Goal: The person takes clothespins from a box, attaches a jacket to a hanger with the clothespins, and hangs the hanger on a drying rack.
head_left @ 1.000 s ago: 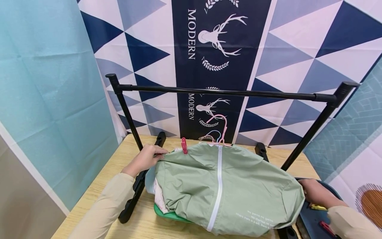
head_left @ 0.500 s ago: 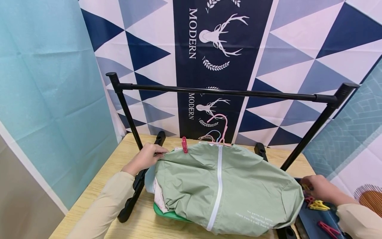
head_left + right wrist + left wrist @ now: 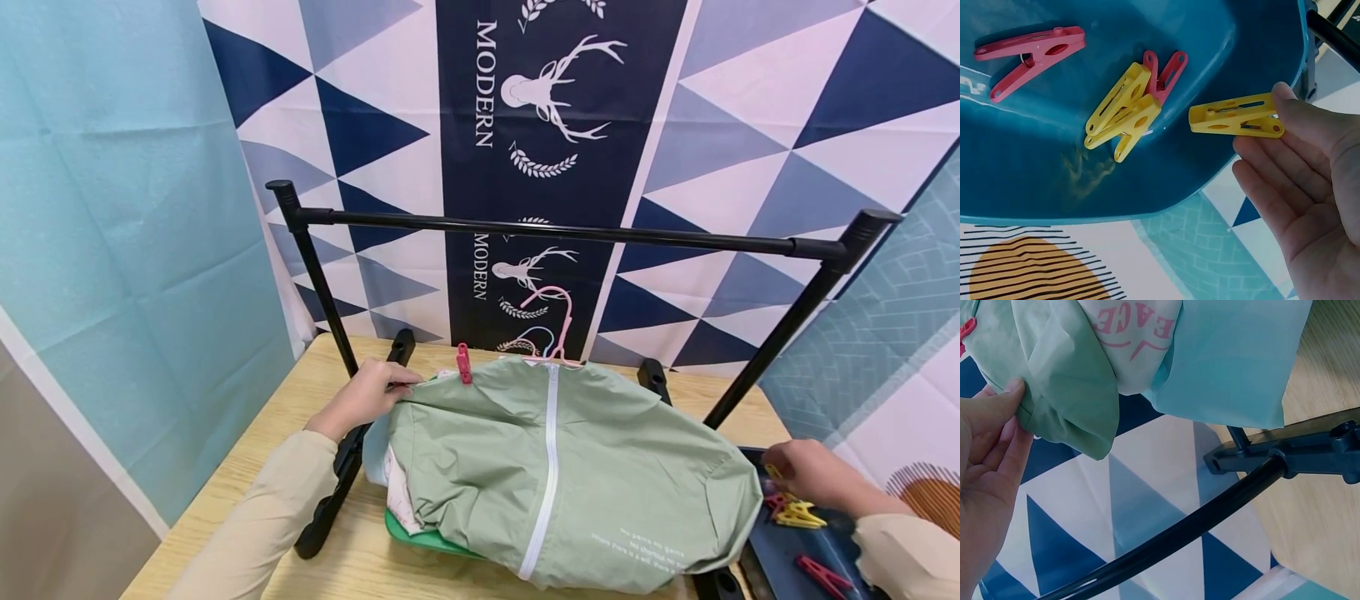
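A light green zip-up jacket (image 3: 622, 467) lies spread over other clothes, on a pink hanger (image 3: 567, 321). My left hand (image 3: 367, 393) pinches the edge of the jacket near its left shoulder, thumb on top in the left wrist view. Close to that hand, a red clothespin (image 3: 463, 365) is clipped on the jacket's upper edge. At the right, my right hand (image 3: 1316, 156) holds a yellow clothespin (image 3: 1232, 119) between thumb and fingers, over the blue basin (image 3: 1016, 181). Inside the basin lie several more clothespins, with yellow ones (image 3: 1119, 115) and a red one (image 3: 1032, 56) among them.
A black rack with a crossbar (image 3: 570, 232) stands over the wooden table (image 3: 337, 575). Under the jacket, a green tray edge (image 3: 427, 540), a white printed garment (image 3: 1141, 344) and a light blue garment (image 3: 1229, 362) show. Patterned cloth (image 3: 375, 83) hangs behind.
My right hand has shifted slightly right and up over the basin, exposing more clothespins that the hand covered before. The left hand and jacket stay nearly still.
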Available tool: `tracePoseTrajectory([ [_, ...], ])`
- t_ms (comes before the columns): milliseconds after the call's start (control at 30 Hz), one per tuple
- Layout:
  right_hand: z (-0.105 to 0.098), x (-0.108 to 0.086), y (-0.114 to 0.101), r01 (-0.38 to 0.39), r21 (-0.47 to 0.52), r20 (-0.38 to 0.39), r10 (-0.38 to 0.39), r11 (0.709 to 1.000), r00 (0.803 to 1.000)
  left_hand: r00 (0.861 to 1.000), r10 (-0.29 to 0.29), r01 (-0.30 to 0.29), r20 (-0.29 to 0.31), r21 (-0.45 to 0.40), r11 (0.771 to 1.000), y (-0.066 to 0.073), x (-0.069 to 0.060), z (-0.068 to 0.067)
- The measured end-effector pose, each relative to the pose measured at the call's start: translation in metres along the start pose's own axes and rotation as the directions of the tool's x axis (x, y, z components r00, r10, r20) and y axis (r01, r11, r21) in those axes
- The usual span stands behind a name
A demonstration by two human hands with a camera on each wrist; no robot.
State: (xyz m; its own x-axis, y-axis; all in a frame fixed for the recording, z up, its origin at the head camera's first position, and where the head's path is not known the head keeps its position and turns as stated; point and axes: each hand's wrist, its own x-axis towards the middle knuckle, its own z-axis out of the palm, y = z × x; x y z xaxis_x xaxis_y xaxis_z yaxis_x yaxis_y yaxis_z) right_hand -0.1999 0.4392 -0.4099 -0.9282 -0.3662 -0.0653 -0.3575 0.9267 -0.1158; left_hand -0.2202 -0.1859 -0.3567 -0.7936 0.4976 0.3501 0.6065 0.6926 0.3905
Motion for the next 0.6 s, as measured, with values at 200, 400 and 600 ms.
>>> tracePoseTrajectory([
  [200, -0.003, -0.001, 0.001, 0.002, 0.001, 0.012, -0.002, 1.000, 1.000, 1.000, -0.001, 0.001, -0.001, -0.001, 1.000, 0.000, 0.000, 0.000],
  [400, -0.008, -0.002, -0.002, 0.059, 0.005, -0.019, -0.059, 0.998, 0.998, 1.000, -0.002, 0.002, -0.001, -0.003, 1.000, 0.001, 0.000, 0.000],
  [600, -0.018, -0.002, -0.008, 0.076, 0.014, -0.027, -0.075, 0.997, 0.997, 1.000, 0.002, -0.002, -0.005, -0.005, 1.000, 0.000, 0.000, 0.000],
])
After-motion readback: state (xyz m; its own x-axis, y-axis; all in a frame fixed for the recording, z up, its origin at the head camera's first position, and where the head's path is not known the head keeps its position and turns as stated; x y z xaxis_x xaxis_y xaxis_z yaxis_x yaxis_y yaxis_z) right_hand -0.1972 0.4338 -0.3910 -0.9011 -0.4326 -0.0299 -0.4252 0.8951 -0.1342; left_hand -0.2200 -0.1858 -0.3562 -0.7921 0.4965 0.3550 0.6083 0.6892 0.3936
